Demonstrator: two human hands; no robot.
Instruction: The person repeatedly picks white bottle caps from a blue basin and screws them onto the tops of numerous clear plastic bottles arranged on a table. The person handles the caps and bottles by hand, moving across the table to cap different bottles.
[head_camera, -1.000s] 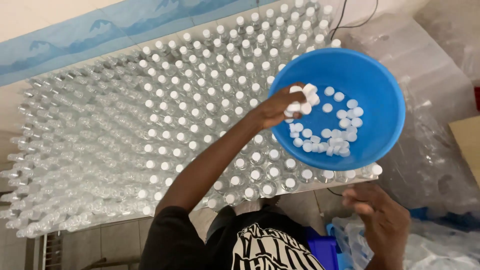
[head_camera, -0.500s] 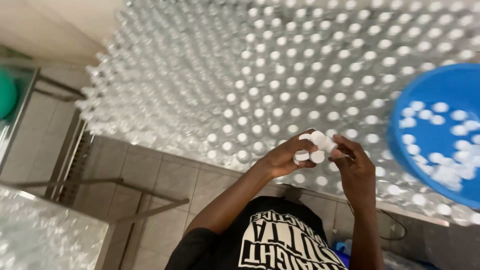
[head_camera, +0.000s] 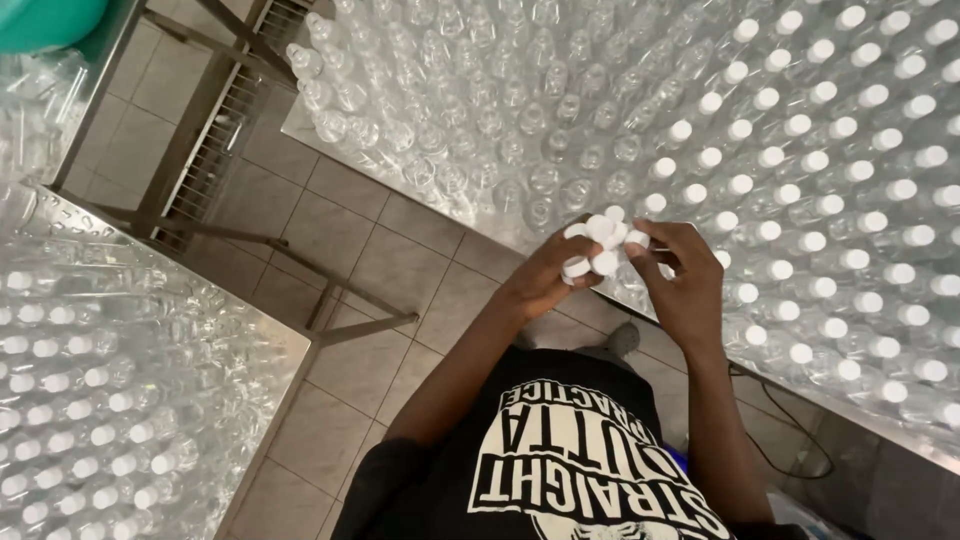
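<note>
— Several white caps (head_camera: 600, 245) sit bunched in the left hand (head_camera: 545, 280), its fingers (head_camera: 570, 252) curled shut around them?

— Yes. The right hand (head_camera: 685, 285) pinches one cap beside that bunch. Both forearms rise, bent, toward the tabletop (head_camera: 400, 185); clear bottles (head_camera: 800, 150) stand just beyond the caps.

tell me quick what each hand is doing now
Left hand: closed around a cluster of white caps.
Right hand: fingers pinching at the same caps.
</note>
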